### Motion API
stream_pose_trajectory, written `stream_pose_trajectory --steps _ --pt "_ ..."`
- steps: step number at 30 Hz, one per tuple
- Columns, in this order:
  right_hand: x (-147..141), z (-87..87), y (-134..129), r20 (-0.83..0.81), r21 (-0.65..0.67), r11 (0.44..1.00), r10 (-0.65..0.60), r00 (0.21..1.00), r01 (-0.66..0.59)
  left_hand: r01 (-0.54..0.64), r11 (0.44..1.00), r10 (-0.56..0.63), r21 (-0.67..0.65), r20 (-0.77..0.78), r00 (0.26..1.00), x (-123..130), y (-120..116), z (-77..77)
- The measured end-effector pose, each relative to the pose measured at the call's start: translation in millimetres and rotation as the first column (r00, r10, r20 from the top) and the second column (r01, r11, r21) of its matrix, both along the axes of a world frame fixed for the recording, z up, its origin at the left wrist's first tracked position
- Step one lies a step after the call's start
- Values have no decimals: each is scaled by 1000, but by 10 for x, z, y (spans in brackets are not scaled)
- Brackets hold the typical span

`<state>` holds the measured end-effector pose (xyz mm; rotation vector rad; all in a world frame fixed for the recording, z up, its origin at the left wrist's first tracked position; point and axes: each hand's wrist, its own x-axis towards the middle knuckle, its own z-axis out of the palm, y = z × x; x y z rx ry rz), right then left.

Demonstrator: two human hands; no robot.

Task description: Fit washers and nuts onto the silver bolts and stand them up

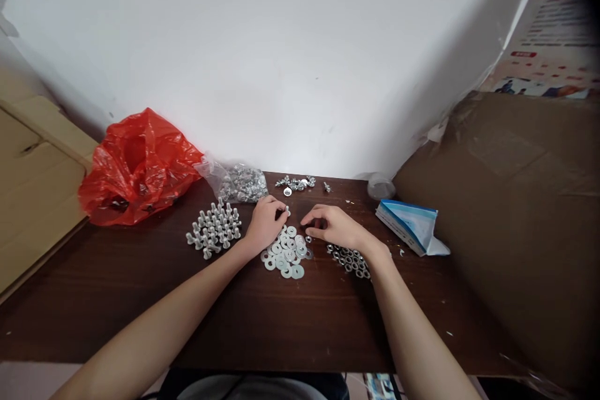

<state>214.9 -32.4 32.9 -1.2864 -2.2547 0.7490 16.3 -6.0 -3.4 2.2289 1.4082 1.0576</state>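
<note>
My left hand [267, 222] is closed, its thumb and fingertips pinching a small bolt [287, 210] that is mostly hidden by them. It hovers at the far side of a pile of flat washers [285, 253]. Facing it, my right hand [335, 225] has its fingers curved, with a gap between thumb and forefinger and nothing visible in them. Just under its thumb lies a single nut [308, 239]. A cluster of hex nuts [349, 259] sits below my right wrist. Left of my left hand, several bolts [213, 228] stand upright on their heads.
Along the wall lie assembled bolts with washers [297, 184]. Further left are a clear bag of hardware [244, 184] and a red plastic bag [140, 165]. On the right are a round clear container [380, 186], a blue-white packet [410, 225] and a large cardboard box [525, 200].
</note>
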Motion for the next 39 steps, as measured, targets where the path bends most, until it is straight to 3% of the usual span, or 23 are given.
stream_pose_trajectory --steps 9,15,29,35,39 --pt "-12 56 -87 -8 -78 994 76 997 -76 8 1000 -8 21 -2 1000 -8 6 -12" --pt "-65 5 -59 -24 -65 997 36 999 -38 19 1000 -19 13 -9 1000 -5 5 -6" --pt "-102 -25 -45 38 85 996 -39 999 35 76 997 -75 -24 39 996 -6 2 10" --pt "-183 -34 -16 -127 261 957 -99 987 129 98 995 -98 -21 -8 995 -8 -3 16" --pt "-278 -68 -9 -240 311 935 -96 966 171 116 993 -116 7 -58 992 -11 -7 20"
